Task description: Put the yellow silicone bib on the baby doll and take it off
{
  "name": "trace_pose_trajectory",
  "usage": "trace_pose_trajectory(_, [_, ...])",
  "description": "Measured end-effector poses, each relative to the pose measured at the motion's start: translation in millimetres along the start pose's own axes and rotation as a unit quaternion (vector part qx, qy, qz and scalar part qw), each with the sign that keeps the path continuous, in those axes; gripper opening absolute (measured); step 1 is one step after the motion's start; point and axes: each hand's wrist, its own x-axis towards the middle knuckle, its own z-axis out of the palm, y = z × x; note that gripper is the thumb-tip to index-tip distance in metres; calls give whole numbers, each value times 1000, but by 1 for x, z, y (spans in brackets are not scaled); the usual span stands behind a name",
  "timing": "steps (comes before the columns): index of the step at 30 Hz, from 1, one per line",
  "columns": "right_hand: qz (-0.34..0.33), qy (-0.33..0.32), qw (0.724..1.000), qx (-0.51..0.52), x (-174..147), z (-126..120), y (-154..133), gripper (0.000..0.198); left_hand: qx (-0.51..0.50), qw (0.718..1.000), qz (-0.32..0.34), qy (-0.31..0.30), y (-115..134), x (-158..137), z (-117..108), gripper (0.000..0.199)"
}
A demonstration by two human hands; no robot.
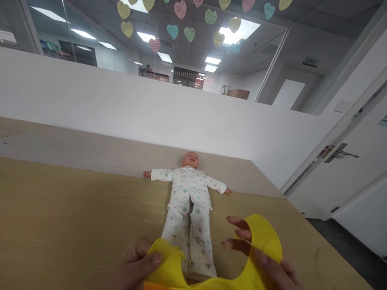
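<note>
At the bottom of the head view I hold up a yellow bib (252,274) with a curved neck opening and a bit of orange at its lower left. My left hand (140,259) pinches one end of it between thumb and fingers. The other end is in my right hand (273,268), its thumb on the near side and several fingers showing through behind. Beyond the bib, a baby doll (190,185) lies on its back, arms spread, in white printed top and trousers. The bib covers the doll's feet from view.
The doll lies on a wooden-topped table (90,213), its head on a pale strip (121,155) by the white wall (151,108). Heart-shaped notes (180,9) hang on the window above. A door (347,173) with a lever handle stands at right.
</note>
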Motion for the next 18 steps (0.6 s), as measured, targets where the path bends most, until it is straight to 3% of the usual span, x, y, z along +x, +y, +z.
trace_pose_trajectory(2, [-9, 21, 1000, -11, 2, 3, -8, 60, -72, 992, -45, -91, -1, -6, -5, 44])
trace_pose_trajectory(4, [-11, 69, 997, -7, 6, 7, -20, 69, -95, 987, -55, -117, 8, 3, -7, 41])
trace_pose_trajectory(6, [-4, 89, 996, -1, 14, 11, -35, 81, -90, 990, -42, -97, 23, 16, -7, 39])
trace_pose_trajectory(9, [-6, 55, 998, -15, 33, 17, -57, 91, -82, 994, -29, -73, 47, 36, -7, 37])
trace_pose_trajectory(14, [-48, 31, 997, -43, 77, 24, -82, 78, -41, 995, 48, -74, 72, 75, -6, 33])
trace_pose_trajectory(18, [-57, 29, 997, -53, 119, 23, -90, 67, -42, 993, 107, 1, 78, 116, -2, 40])
